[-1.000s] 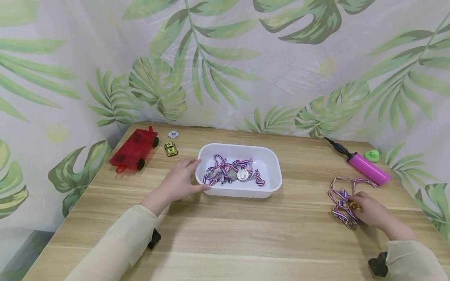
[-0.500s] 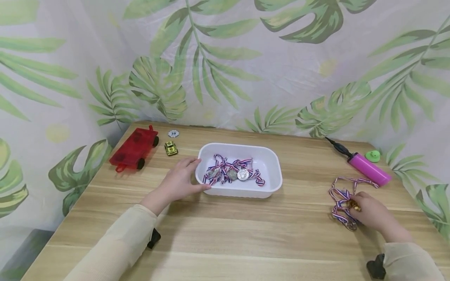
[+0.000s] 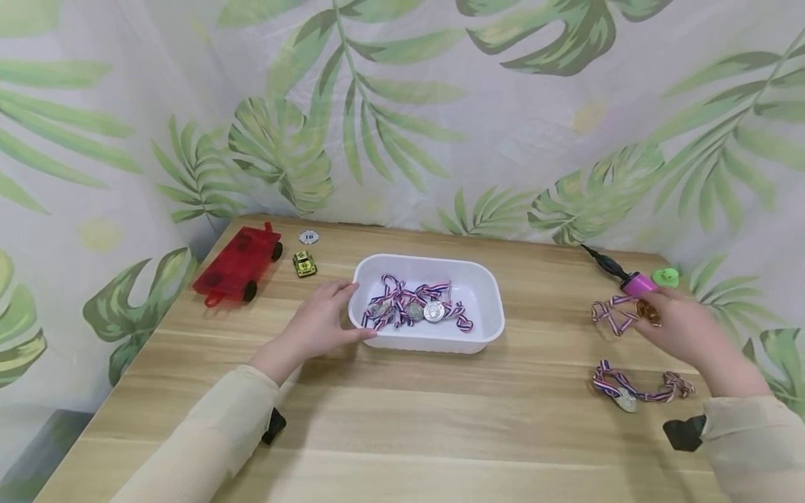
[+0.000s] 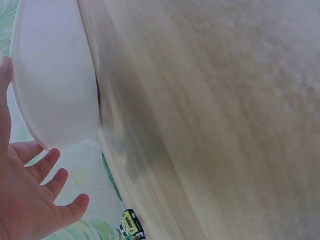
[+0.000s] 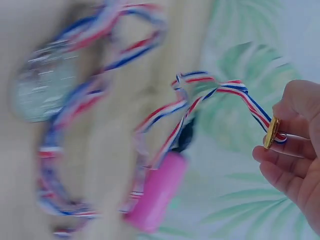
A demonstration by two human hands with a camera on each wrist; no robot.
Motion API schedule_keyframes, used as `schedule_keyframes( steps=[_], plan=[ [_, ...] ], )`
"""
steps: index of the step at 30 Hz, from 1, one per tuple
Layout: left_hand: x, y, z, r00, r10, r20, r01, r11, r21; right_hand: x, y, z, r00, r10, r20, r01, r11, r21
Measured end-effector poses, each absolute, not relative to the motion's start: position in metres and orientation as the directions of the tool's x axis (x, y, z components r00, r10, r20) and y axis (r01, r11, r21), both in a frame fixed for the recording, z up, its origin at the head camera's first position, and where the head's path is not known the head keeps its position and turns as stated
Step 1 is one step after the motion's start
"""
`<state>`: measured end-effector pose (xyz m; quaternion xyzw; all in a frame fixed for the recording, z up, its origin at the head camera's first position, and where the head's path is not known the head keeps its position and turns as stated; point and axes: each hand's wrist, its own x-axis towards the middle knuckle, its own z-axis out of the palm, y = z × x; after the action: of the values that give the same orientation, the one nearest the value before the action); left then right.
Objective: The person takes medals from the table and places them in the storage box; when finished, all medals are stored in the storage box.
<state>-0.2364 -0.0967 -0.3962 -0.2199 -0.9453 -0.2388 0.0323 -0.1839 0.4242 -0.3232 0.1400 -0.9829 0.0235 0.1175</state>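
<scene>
My left hand (image 3: 314, 325) rests against the left end of a white plastic tub (image 3: 434, 344), thumb on the near rim and a fingertip at the side rim. In the left wrist view its other fingers are spread, off the tub wall. Silver medals (image 3: 434, 311) with striped ribbons lie inside the tub. My right hand (image 3: 682, 332) pinches a gold medal (image 5: 271, 133) between thumb and fingers, raised above the table. Its red, white and blue ribbon (image 3: 613, 314) trails from it. Another silver medal (image 3: 625, 399) lies on the table below that hand, its ribbon looped to the right.
A pink hand pump (image 3: 638, 283) and a green toy duck (image 3: 665, 277) are at the back right, the pump partly behind my right hand. A red toy trailer (image 3: 237, 265), a yellow toy car (image 3: 305, 264) and a chip marked 10 (image 3: 309, 237) sit at the back left.
My right hand has lifted the gold medal up and away from the tangle, its ribbon coming apart from the silver medal's. That silver medal stays on the table. My left hand has not moved.
</scene>
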Motion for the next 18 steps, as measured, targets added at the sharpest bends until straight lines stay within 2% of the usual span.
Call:
schedule_keyframes(
  steps=[4, 12, 18],
  plan=[
    [-0.235, -0.097, -0.396, -0.904, 0.395, 0.164, 0.425, 0.788, 0.446, -0.19, 0.407, -0.293, -0.946, -0.236, 0.221, -0.25, 0.967, -0.037],
    [-0.234, -0.098, -0.398, -0.901, 0.397, 0.173, 0.431, 0.789, 0.437, -0.206, 0.37, -0.243, -0.902, -0.269, 0.338, -0.311, 0.947, -0.075],
    [-0.235, -0.097, -0.397, -0.898, 0.4, 0.183, 0.439, 0.788, 0.432, -0.212, 0.338, -0.207, -0.894, -0.255, 0.369, -0.296, 0.954, -0.058]
  ],
)
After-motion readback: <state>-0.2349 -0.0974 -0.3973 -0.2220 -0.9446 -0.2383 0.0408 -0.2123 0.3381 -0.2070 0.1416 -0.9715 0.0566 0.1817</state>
